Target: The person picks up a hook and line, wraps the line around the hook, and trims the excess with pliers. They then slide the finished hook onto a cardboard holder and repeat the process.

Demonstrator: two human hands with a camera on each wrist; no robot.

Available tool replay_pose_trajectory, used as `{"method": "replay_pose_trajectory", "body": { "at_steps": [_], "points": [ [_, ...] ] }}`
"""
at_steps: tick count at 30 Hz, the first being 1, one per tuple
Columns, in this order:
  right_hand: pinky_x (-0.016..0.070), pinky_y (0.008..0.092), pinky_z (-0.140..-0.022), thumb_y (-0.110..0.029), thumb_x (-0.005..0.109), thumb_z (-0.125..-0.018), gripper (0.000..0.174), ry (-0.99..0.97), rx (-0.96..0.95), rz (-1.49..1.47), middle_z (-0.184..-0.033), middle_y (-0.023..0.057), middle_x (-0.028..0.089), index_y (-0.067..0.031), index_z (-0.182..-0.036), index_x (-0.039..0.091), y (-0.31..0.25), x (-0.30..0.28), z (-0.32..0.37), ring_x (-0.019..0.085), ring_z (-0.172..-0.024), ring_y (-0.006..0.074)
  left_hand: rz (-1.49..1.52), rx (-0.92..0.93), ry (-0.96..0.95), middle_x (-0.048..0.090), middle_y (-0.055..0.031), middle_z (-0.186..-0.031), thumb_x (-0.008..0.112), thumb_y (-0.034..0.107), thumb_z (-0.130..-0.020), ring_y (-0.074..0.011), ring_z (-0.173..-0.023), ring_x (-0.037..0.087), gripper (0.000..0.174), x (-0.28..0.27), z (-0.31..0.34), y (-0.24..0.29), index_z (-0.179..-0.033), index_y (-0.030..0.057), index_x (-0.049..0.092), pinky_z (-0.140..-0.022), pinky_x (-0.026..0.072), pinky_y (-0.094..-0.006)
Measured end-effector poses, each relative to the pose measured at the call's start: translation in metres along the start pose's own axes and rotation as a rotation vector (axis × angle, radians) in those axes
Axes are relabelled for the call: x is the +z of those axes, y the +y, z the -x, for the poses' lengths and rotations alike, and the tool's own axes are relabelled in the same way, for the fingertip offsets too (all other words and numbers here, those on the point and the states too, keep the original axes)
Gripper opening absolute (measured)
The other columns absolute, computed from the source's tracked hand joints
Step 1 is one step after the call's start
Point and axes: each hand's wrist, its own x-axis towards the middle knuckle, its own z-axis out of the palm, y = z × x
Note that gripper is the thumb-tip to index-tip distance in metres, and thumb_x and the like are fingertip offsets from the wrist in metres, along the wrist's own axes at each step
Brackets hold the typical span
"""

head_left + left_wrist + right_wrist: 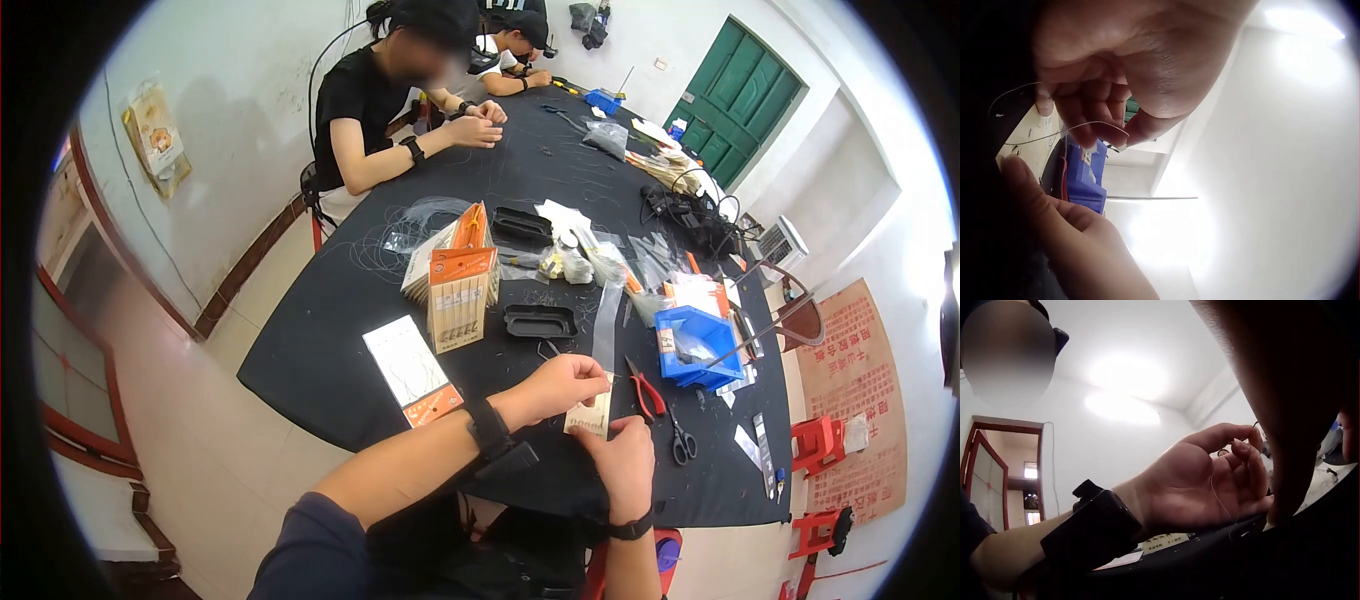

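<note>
My left hand [562, 388] pinches a thin pale line [1096, 122] between thumb and fingertip. From there the line loops down over a cream card [588, 412]. A tiny dark tip shows at the pinch in the right wrist view, too small to tell what it is. The card has a row of small dark hook shapes along its lower end. With thumb on top, my right hand [622, 465] grips the card's near edge. A clear plastic strip [607, 325] lies just beyond the left fingertips.
Red-handled pliers [648, 392] and black scissors [683, 440] lie right of the hands, below a blue bin [690, 345]. Orange-topped packs [460, 300] stand left, by a white card [410, 365] and a black tray [540, 321]. Two people sit along the table's far left side.
</note>
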Motion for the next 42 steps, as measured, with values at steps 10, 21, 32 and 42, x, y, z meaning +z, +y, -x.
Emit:
{"method": "replay_pose_trajectory", "body": {
  "at_steps": [10, 21, 32, 42],
  "points": [
    [0.0516, 0.0361, -0.067, -0.029, 0.094, -0.061, 0.053, -0.145, 0.123, -0.178, -0.082, 0.0118, 0.065, 0.0026, -0.093, 0.065, 0.009, -0.006, -0.013, 0.065, -0.073, 0.0256, -0.004, 0.049, -0.009, 0.065, -0.0005, -0.084, 0.066, 0.013, -0.095, -0.0075, -0.076, 0.059, 0.013, 0.001, 0.000, 0.002, -0.096, 0.0004, 0.067, -0.069, 0.0477, -0.0228],
    [0.0501, 0.0311, -0.063, -0.019, 0.092, -0.062, 0.047, -0.144, 0.098, -0.284, -0.077, 0.0072, 0.065, 0.0023, -0.094, 0.064, 0.016, -0.005, -0.017, 0.063, -0.067, 0.0174, 0.035, 0.047, 0.023, 0.064, -0.0010, -0.082, 0.068, 0.015, -0.094, -0.0074, -0.073, 0.057, 0.015, -0.001, -0.001, 0.002, -0.093, 0.0007, 0.067, -0.067, 0.0463, -0.0232],
    [0.0481, 0.0214, -0.063, 0.000, 0.082, -0.072, 0.037, -0.237, 0.038, -0.662, -0.081, 0.0061, 0.068, 0.0021, -0.101, 0.060, 0.037, -0.008, -0.036, 0.063, -0.070, 0.0089, 0.056, 0.041, -0.023, 0.065, -0.0007, -0.086, 0.067, 0.016, -0.096, -0.0068, -0.075, 0.057, 0.015, -0.003, -0.003, 0.001, -0.097, 0.0008, 0.067, -0.070, 0.0477, -0.0233],
    [0.0504, 0.0230, -0.062, -0.005, 0.072, -0.083, 0.014, 0.021, -0.176, -0.601, -0.077, 0.0056, 0.070, 0.0037, -0.095, 0.073, 0.030, -0.082, -0.072, 0.063, -0.065, 0.0082, -0.049, 0.138, -0.045, 0.065, 0.0021, -0.089, 0.066, 0.021, -0.098, -0.0054, -0.077, 0.055, 0.018, -0.002, 0.006, 0.018, -0.102, 0.0037, 0.067, -0.071, 0.0470, -0.0226]
  ]
}}
